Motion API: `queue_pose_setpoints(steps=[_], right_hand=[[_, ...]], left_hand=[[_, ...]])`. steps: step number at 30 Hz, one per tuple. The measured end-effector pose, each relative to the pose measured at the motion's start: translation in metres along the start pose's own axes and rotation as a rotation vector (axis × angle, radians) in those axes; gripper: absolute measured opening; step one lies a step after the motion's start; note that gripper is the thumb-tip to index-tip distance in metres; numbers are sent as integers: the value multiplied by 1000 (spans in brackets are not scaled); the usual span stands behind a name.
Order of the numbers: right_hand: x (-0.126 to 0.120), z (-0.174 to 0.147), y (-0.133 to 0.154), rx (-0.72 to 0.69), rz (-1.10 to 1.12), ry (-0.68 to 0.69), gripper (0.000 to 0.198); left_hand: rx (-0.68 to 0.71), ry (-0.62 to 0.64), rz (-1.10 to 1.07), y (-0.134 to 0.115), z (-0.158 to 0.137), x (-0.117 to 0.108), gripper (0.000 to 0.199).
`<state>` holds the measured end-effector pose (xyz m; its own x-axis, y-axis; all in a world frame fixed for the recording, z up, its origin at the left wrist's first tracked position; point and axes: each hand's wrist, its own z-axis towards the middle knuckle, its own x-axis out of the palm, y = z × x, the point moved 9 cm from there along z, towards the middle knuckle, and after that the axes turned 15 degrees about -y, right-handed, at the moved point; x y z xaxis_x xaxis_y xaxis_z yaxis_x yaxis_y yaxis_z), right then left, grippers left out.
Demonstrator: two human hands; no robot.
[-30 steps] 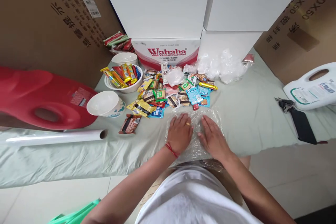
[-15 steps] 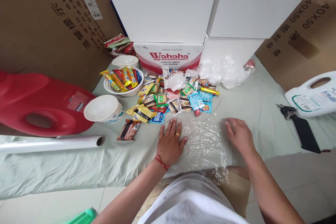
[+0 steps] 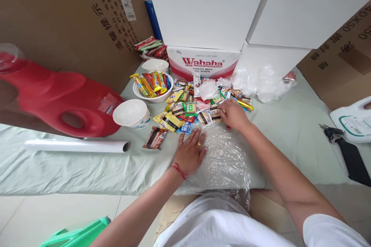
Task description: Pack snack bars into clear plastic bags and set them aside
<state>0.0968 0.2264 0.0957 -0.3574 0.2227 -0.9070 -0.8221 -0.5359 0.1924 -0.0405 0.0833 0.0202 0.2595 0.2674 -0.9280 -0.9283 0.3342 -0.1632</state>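
Observation:
My left hand [image 3: 189, 151] lies flat with its fingers spread on the left edge of a crinkled sheet of clear plastic film [image 3: 227, 158], which hangs over the table's front edge. My right hand [image 3: 233, 114] reaches over the pile of small wrapped snacks. Its fingers are bent and pressed on a wrapped biscuit [image 3: 215, 113] with a striped label; my hand hides the packets beneath it. To the left are a green-labelled biscuit packet [image 3: 189, 108], a yellow packet [image 3: 171, 122] and a blue packet [image 3: 185, 127]. A brown packet [image 3: 155, 138] lies apart.
At left are a white bowl [image 3: 131, 112], a snack-filled bowl [image 3: 171, 92], a film roll [image 3: 78, 146] and a red jug [image 3: 84, 96]. Crumpled clear plastic [image 3: 269, 85] lies before the white boxes [image 3: 199, 7]. Keys [image 3: 333, 135] and a white jug [image 3: 355, 123] are right.
My right hand has moved from the film's right side forward and left onto the snack pile, covering the light-blue packets. My left hand stays flat on the film. The view has shifted.

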Motion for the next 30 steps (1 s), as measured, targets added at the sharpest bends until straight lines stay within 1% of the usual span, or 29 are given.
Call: queue_pose_setpoints(steps=[2, 4, 6, 7, 8, 10, 11, 13, 15, 16, 17, 18, 20, 21, 22, 23, 25, 26, 27, 29, 30], right_hand=[[2, 11, 30, -60, 40, 2, 28], [16, 23, 61, -119, 69, 32, 32], [35, 34, 84, -139, 75, 73, 52], [45, 40, 91, -134, 73, 98, 61], [54, 44, 96, -126, 71, 125, 66], [65, 48, 102, -117, 60, 162, 62], [66, 46, 103, -119, 55, 169, 57], [61, 37, 105, -140, 51, 163, 51], [48, 24, 101, -146, 64, 127, 51], [40, 19, 93, -116, 72, 93, 52], [31, 15, 81, -53, 73, 46, 53], [23, 13, 65, 40, 65, -11, 53], [11, 10, 30, 261, 30, -108, 56], [9, 9, 15, 353, 8, -125, 60], [10, 9, 3, 416, -11, -110, 63], [14, 9, -6, 448, -26, -61, 65], [23, 8, -16, 432, -55, 84, 65], [24, 8, -18, 384, -71, 144, 64], [23, 9, -19, 312, -82, 179, 60], [15, 14, -19, 137, -73, 193, 53], [11, 17, -18, 54, -50, 195, 56]], left_hand=[[1, 4, 0, 0, -1, 1, 58], [2, 11, -4, -1, -1, 2, 58], [2, 15, -7, -1, -1, 3, 58], [1, 14, -8, -1, -1, 3, 57], [-2, 11, -9, -1, -1, 2, 57], [-9, 2, -19, 0, 0, 1, 56], [-12, -3, -28, 0, 0, 0, 56], [-21, -11, -49, 0, 0, -1, 55], [-28, -22, -66, 0, 0, -3, 55], [-29, -28, -72, 0, 0, -3, 55], [-29, -33, -76, -1, 0, -4, 55], [-27, -37, -78, -1, 0, -4, 55], [-23, -39, -79, -1, 0, -5, 55], [-21, -38, -80, -1, 0, -5, 55], [-20, -38, -81, -1, 0, -5, 55], [-21, -39, -82, -1, 0, -5, 55], [-24, -45, -86, -1, 0, -5, 55], [-26, -48, -89, -1, 0, -5, 55], [-28, -51, -92, -1, 0, -5, 55], [-27, -58, -100, -2, 0, -6, 55], [-25, -60, -103, -2, 1, -6, 55]])
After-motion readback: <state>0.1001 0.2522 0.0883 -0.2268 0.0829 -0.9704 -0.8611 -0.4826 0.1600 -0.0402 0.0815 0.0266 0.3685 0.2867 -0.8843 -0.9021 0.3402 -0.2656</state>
